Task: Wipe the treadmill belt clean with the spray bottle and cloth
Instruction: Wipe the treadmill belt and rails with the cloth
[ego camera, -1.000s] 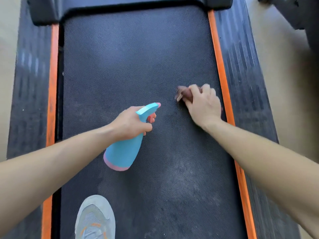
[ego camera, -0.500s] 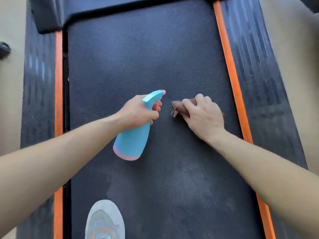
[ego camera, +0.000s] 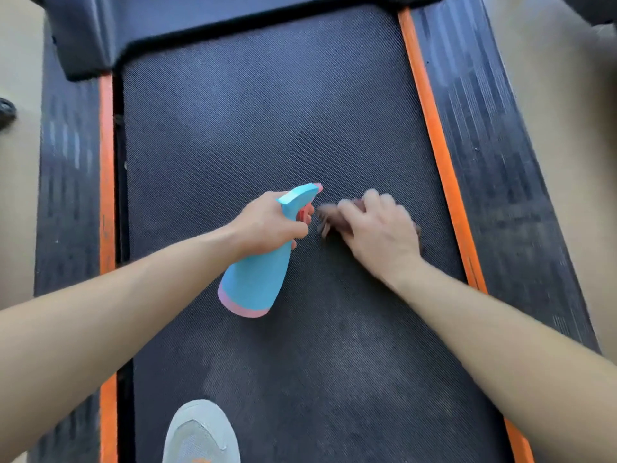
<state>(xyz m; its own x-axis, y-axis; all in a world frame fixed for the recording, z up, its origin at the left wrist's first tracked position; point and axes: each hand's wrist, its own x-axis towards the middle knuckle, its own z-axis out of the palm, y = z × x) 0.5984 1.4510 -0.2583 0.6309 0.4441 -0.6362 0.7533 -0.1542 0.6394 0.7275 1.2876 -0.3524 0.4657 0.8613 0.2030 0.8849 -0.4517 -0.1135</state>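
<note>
Head view, looking down along the treadmill belt, a dark textured strip that runs from the bottom edge up to the black motor cover at the top. An orange strip borders the belt on each side, with dark ribbed side rails outside those and a beige floor beyond.

The left hand grips the neck of the spray bottle, fingers wrapped round it below the trigger. The bottle is light blue with a pink band at its base. It is held tilted above the middle of the belt, its nozzle pointing up and to the right, towards the other hand.

Just right of the nozzle, the right hand lies palm down on the belt with its fingers bent over the cloth and presses it to the surface. The cloth is a small brownish wad that shows mostly at the fingertips. Both hand and cloth are blurred, so the exact hold is hard to read.

Pale, dusty patches mark the near part of the belt. A grey shoe stands on the belt at the bottom edge, left of centre.
</note>
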